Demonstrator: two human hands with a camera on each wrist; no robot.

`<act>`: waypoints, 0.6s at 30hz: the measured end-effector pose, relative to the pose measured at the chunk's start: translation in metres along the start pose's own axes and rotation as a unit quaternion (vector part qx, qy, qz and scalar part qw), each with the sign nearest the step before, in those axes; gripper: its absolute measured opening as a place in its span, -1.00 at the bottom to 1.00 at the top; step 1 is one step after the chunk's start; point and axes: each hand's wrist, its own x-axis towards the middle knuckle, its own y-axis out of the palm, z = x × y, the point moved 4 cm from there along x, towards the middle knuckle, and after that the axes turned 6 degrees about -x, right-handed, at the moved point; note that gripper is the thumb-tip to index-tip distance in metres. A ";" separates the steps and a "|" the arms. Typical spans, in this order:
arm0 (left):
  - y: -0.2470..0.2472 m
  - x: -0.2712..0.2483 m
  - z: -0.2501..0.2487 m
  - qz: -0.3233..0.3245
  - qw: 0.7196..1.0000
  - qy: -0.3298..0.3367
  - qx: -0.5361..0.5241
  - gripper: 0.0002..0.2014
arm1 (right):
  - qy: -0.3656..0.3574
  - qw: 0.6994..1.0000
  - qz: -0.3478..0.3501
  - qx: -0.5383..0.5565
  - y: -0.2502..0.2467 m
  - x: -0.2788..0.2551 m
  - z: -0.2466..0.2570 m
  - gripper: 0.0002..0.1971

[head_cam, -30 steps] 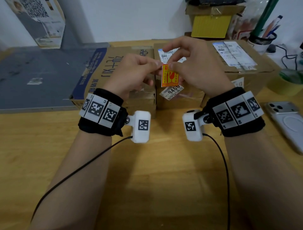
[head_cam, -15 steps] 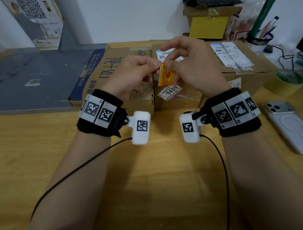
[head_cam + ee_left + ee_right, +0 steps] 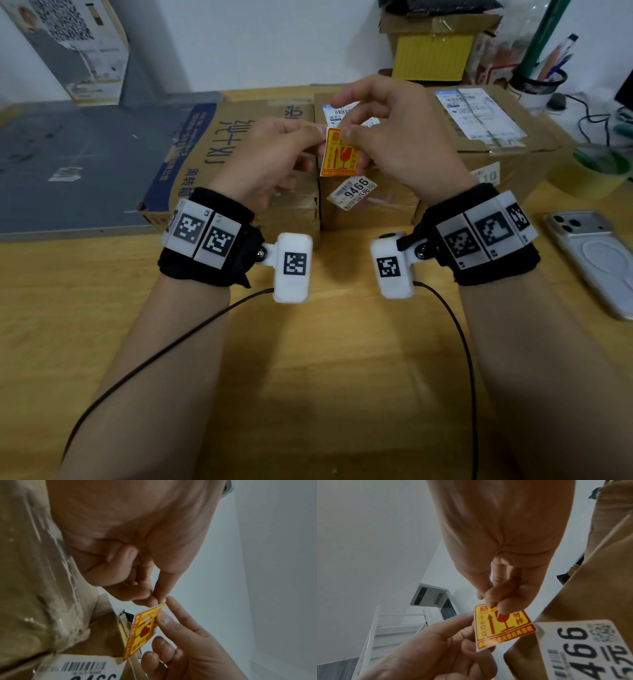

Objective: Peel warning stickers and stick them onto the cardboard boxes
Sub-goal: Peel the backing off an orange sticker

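- Fingers (image 3: 503,607) of the right hand (image 3: 400,144) pinch the top edge of the small yellow-and-red warning sticker (image 3: 339,156), thumb on its printed face; fingers (image 3: 147,599) of the left hand (image 3: 270,161) pinch its upper left corner, the rest of them curled into the palm.
- Wide light-wooden bench (image 3: 308,377) carries everything; both forearms reach across its near edge toward the middle.
- Dark grey mat (image 3: 75,164) lies flat over the bench's far left part.
- Brown cardboard box with blue print (image 3: 212,150) sits just right of the mat, below the left hand.
- Brown cardboard box with a white price label reading 9466 (image 3: 373,212) stands touching it on the right, directly below the sticker.
- Brown cardboard box with a white shipping label on top (image 3: 534,137) lies toward the bench's far right.
- White phone in a clear case (image 3: 596,257) lies face down at the right edge.
- Green-and-yellow tape roll (image 3: 596,171) rests beyond the phone, near the far right corner.
- Black mesh pen cup (image 3: 537,85) stands at the far edge, behind the labelled box.
- Sticker hangs in the air between the two hands, clear of the boxes, upright with its printed side toward the person; it shows a broken-glass symbol and an upward arrow.
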 end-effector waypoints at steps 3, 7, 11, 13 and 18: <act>-0.003 0.000 -0.001 -0.002 1.000 0.001 0.004 -0.76 | 0.004 1.000 0.002 -0.006 0.000 0.000 -0.001 -0.72; -0.006 0.000 -0.001 0.004 1.000 -0.003 0.007 -0.73 | 0.001 1.000 0.003 -0.008 0.002 0.001 -0.002 -0.72; -0.006 0.001 0.001 0.007 1.000 0.003 0.017 -0.74 | 0.000 1.000 0.003 -0.009 0.001 0.000 -0.001 -0.72; -0.005 0.001 0.000 0.010 1.000 0.003 0.009 -0.72 | 0.002 1.000 0.003 -0.009 -0.001 -0.001 -0.001 -0.72; -0.003 0.000 -0.001 0.015 1.000 0.002 0.005 -0.69 | 0.000 1.000 0.004 -0.003 0.001 0.000 -0.001 -0.71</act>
